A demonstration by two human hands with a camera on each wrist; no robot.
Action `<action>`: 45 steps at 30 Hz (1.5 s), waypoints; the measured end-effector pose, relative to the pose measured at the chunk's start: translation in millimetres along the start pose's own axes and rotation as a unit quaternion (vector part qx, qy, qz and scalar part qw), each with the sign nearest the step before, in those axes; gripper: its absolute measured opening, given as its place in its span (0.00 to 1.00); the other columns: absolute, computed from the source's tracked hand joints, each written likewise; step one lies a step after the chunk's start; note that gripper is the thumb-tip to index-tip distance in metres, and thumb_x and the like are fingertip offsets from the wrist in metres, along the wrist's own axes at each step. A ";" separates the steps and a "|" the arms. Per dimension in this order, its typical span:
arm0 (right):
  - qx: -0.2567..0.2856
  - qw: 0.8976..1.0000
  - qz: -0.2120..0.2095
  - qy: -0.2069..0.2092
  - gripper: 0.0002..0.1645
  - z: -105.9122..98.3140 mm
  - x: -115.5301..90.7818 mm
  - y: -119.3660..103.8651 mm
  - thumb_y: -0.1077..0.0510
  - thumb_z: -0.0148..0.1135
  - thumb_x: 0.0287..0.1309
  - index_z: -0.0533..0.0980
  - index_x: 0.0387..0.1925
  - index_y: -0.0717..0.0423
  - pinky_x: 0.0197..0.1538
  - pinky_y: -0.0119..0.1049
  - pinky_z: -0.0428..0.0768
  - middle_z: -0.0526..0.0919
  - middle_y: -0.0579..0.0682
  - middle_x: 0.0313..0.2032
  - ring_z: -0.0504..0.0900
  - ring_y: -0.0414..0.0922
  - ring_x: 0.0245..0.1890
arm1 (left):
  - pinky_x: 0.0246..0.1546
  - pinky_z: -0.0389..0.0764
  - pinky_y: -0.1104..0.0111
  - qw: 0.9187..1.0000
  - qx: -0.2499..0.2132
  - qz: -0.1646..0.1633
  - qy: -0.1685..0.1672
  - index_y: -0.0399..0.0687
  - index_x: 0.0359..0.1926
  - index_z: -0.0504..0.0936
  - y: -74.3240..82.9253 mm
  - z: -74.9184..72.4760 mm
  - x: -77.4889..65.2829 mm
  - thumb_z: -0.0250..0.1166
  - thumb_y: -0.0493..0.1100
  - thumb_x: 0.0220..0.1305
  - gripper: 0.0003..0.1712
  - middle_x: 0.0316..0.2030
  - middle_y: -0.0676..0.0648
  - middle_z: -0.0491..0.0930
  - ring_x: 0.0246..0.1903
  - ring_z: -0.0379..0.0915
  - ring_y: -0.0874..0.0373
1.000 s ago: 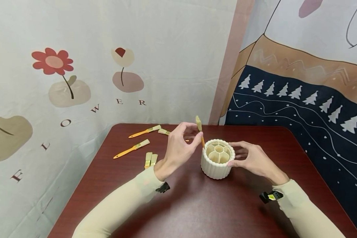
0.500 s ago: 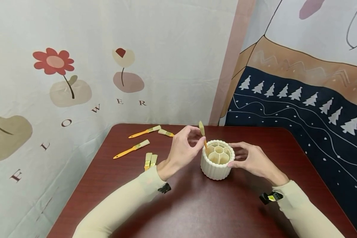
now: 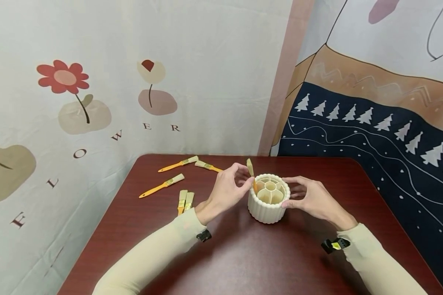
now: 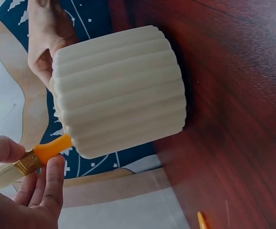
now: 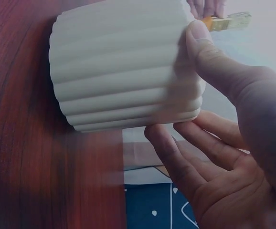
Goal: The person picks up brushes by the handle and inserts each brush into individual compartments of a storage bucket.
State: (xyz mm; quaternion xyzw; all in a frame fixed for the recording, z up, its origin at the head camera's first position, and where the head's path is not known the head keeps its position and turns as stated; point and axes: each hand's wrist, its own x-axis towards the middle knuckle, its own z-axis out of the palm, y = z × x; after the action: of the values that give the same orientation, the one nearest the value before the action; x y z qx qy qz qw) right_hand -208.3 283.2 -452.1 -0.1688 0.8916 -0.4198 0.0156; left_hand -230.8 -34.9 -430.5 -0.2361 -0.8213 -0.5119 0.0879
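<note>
A cream, ribbed round holder (image 3: 266,211) with petal-shaped compartments stands on the table. My left hand (image 3: 227,187) pinches a paintbrush (image 4: 52,148) at its metal band and upper handle, bristles up. The brush's orange handle reaches down into a left-side compartment, its lower end hidden by the wall in the left wrist view. My right hand (image 3: 313,200) grips the holder's right side, thumb on the near rim and fingers round the back, as the right wrist view shows.
Left of the holder, several more paintbrushes lie on the dark red table (image 3: 280,262): one brush (image 3: 162,185), another brush (image 3: 179,164), a third brush (image 3: 208,166) partly behind my left hand, and a pair (image 3: 186,200) by my left sleeve. A printed curtain (image 3: 206,82) hangs behind.
My left hand has lowered the paintbrush, its handle going from the holder's rim down into a compartment. My right hand keeps its grip on the holder, which stays in place.
</note>
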 end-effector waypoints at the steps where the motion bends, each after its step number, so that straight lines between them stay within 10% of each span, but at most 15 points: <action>1: -0.001 1.000 0.000 0.000 0.51 0.0 0.0 -0.2 0.43 0.95 0.55 0.82 0.77 0.49 0.58 0.44 0.97 0.90 0.58 0.70 0.97 0.55 0.59 | 0.51 0.95 0.69 1.000 0.002 -0.003 -0.003 0.38 0.60 0.86 -1.2 0.1 0.0 0.75 0.38 0.78 0.15 0.52 0.39 0.95 0.48 0.96 0.50; 45: -0.015 1.000 0.011 0.016 0.51 3.3 -5.6 -4.3 0.41 0.94 0.57 0.82 0.78 0.50 0.57 0.45 0.97 0.91 0.59 0.69 0.97 0.55 0.58 | 0.57 0.96 0.50 0.996 0.049 -0.008 -0.073 0.40 0.58 0.88 -18.6 -2.2 0.5 0.75 0.41 0.80 0.12 0.53 0.40 0.93 0.50 0.93 0.48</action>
State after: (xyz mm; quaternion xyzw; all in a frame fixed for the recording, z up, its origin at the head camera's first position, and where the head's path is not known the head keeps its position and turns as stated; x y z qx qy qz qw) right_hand -201.3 280.0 -451.7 -0.1530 0.8997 -0.4088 0.0033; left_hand -240.4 -43.5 -444.2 -0.2616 -0.8514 -0.4534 0.0346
